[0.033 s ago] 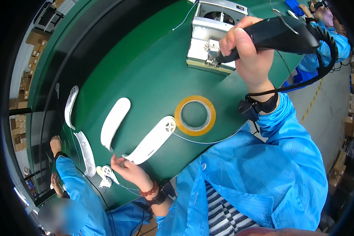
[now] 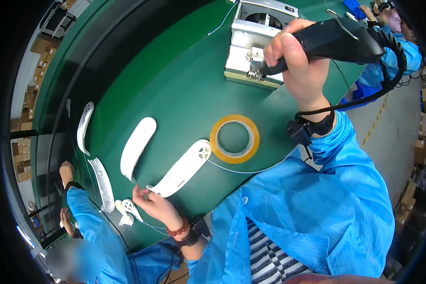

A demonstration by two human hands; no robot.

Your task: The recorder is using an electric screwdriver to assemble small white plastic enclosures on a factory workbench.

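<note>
My right hand is wrapped round a black corded electric screwdriver. The driver's tip points down at the front of a grey-and-white screw feeder, where a small metal fitting sits; whether they touch I cannot tell. My left hand lies low on the green table with its fingers loosely apart. Its fingertips are beside the lower end of a long white plastic shell, possibly touching it. A round spoked hub shows at that shell's upper end, and a thin pale wire runs from it to the right.
A roll of yellow tape lies against the shell's hub end. More curved white shells lie to the left, near a co-worker's blue sleeve. Small white parts with wires sit left of my left hand. A dark belt runs along the far side.
</note>
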